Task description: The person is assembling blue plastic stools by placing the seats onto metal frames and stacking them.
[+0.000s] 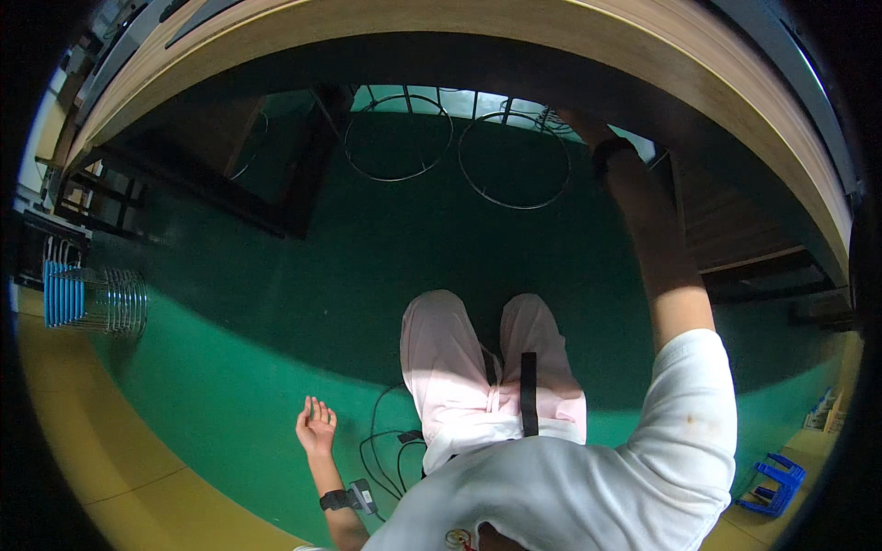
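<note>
My right arm reaches far forward under the wooden table (487, 16). My right hand (583, 127) is in shadow beneath it, close to a small coiled wire-like thing (549, 119). Its fingers are too dark and partly hidden to show whether they grip anything. Just left of this hand, a thin metal ring (524, 208) and a second metal ring (398, 180) are visible under the table. My left hand (317, 425) hangs low at my left side, palm up, fingers apart and holding nothing. A strap with a small grey device (364, 497) circles that forearm.
Dark cables (372, 445) trail over the green floor (248, 321) between my left hand and my legs. Stacked blue-topped metal stools (69, 296) stand at the far left. A blue plastic stool (774, 485) is at lower right. Table supports (299, 174) flank the legroom.
</note>
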The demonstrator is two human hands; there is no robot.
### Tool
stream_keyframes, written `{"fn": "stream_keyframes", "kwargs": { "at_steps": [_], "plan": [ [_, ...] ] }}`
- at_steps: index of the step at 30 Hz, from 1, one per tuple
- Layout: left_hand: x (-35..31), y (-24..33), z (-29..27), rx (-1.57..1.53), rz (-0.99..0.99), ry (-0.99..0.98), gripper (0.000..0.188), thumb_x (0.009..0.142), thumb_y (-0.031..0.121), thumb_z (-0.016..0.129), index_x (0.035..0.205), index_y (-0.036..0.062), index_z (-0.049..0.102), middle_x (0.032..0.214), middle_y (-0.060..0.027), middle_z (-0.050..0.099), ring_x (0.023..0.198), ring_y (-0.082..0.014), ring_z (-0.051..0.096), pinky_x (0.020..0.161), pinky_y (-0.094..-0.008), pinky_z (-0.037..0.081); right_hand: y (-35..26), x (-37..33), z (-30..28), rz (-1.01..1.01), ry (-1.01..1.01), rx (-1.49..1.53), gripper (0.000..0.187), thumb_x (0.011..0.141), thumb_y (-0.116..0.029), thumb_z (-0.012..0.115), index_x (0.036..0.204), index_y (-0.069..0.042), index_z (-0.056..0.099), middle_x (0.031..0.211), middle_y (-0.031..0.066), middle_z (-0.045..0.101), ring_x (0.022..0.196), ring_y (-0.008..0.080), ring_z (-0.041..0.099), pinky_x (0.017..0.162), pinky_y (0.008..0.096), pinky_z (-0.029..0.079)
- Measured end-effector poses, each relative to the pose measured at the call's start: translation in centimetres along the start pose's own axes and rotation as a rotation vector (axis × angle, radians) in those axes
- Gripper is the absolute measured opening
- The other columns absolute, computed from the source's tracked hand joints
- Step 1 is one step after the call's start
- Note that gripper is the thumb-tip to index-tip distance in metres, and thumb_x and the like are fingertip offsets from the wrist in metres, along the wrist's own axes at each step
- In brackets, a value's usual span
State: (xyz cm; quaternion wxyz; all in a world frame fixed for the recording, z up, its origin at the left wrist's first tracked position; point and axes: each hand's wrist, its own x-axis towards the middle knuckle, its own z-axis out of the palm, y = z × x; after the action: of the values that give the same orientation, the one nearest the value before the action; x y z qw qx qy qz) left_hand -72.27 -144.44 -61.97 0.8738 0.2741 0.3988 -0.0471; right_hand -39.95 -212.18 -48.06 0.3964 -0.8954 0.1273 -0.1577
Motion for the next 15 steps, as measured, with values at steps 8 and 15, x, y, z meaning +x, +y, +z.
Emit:
{"fn": "stream_keyframes", "kwargs": {
  "at_steps": [8,15],
  "plan": [
    [0.7,-0.2,0.0,0.045,0.040,0.101,0.035,0.077,0.015,0.053,0.112,0.0122,0.052,0.099,-0.0003,0.058,0.089,-0.0166,0.054,0.081,-0.0357,0.042,-0.3,-0.1,0.7,-0.042,-0.066,0.054,0.045,0.082,-0.027,0.058,0.121,-0.008,0.046,0.116,0.0146,0.049,0.104,0.0224,0.049,0.082,0.0381,0.043],
    [-0.7,-1.7,0.7,-0.008,0.043,0.031,0.030,0.076,0.013,0.054,0.106,0.0106,0.056,0.101,-0.0005,0.058,0.091,-0.0162,0.053,0.081,-0.0347,0.043,-2.2,3.7,5.2,-0.158,0.027,-0.039,0.044,0.082,-0.026,0.058,0.121,-0.008,0.046,0.116,0.0149,0.049,0.103,0.0225,0.049,0.082,0.0382,0.044]
  ]
}}
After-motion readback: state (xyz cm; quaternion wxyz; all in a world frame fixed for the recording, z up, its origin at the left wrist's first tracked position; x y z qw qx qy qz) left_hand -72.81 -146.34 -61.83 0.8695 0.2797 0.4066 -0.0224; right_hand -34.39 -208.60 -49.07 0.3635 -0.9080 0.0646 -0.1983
